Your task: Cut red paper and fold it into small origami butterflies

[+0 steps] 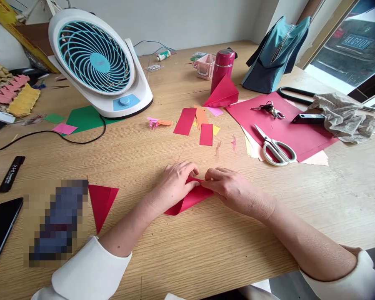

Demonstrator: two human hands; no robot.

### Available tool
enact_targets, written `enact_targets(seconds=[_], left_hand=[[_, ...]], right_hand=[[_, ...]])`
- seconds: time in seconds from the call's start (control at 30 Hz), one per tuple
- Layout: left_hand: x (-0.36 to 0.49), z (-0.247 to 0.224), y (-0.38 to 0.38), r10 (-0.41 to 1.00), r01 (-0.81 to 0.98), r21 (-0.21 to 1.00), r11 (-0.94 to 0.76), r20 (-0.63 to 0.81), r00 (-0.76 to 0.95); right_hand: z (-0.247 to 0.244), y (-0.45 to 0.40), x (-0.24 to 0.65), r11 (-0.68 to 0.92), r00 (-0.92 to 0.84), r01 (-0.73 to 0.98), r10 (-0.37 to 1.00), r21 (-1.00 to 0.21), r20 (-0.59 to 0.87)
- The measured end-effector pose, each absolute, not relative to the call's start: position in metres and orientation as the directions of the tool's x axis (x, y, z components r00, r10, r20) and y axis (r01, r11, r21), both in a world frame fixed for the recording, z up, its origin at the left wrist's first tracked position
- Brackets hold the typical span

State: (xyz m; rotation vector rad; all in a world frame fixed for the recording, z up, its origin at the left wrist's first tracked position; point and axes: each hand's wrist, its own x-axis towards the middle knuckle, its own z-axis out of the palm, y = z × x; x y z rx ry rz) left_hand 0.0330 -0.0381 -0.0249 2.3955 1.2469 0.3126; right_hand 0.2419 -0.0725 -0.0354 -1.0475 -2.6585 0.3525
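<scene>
A sheet of red paper (196, 197), partly folded over, lies on the wooden table between my hands. My left hand (177, 180) has its fingers curled onto the paper's upper left part, the thumb pressing near the fold. From the other side, my right hand (226, 186) pinches the paper's right end, fingers together. The two thumbs and fingertips nearly meet at the middle of the paper. Its lower left corner bulges up in a loose curve. To the left lies a folded red paper triangle (103, 204), close to my left forearm.
White-handled scissors (276, 150) and keys (270, 110) rest on a large red sheet (250, 108) at right. Cut red strips (185, 121) lie ahead. Farther back stand a fan (96, 62), a red flask (222, 66) and a blue bag (268, 58). A phone (1, 229) and marker (11, 174) lie left.
</scene>
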Motion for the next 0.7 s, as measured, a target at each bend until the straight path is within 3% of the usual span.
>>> enact_targets(seconds=[0.2, 0.37, 0.53, 0.7], left_hand=[[0.03, -0.019, -0.051, 0.804, 0.733, 0.337, -0.591, 0.178, 0.567], [0.026, -0.012, -0.096, 0.629, 0.597, 0.205, -0.775, 0.339, 0.7], [0.021, -0.032, -0.12, 0.51, 0.532, 0.009, -0.847, 0.298, 0.807], [0.016, -0.044, -0.119, 0.483, 0.514, -0.061, -0.856, 0.264, 0.835]], right_hand=[[-0.032, -0.074, 0.239, 0.689, -0.696, 0.649, 0.709, -0.324, 0.114], [-0.027, -0.075, 0.238, 0.649, -0.681, 0.67, 0.73, -0.361, 0.047], [-0.027, -0.075, 0.238, 0.633, -0.671, 0.674, 0.74, -0.382, 0.042], [-0.029, -0.075, 0.239, 0.621, -0.667, 0.665, 0.744, -0.415, 0.045]])
